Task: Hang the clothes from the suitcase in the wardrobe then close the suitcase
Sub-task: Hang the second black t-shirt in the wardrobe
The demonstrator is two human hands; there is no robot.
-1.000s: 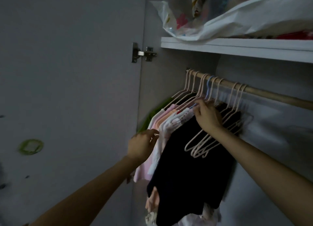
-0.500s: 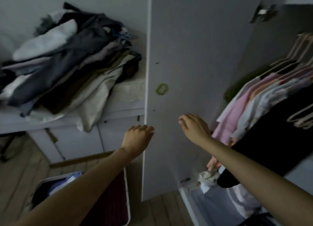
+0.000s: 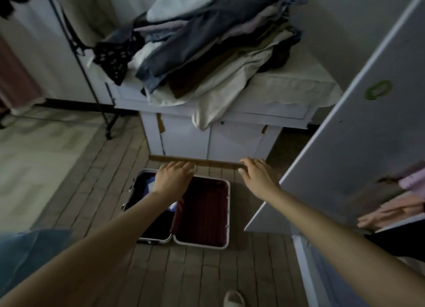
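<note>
- Head view: suitcase (image 3: 202, 212) lies open on the floor (image 3: 184, 272), centre frame, dark clothes (image 3: 158, 224) in its left half, blurred.
- Left hand (image 3: 173, 177) above it, grip loose, fingers spread, holding nothing.
- Right hand (image 3: 258, 176) alike, beside wardrobe door (image 3: 358, 134) at right.
</note>
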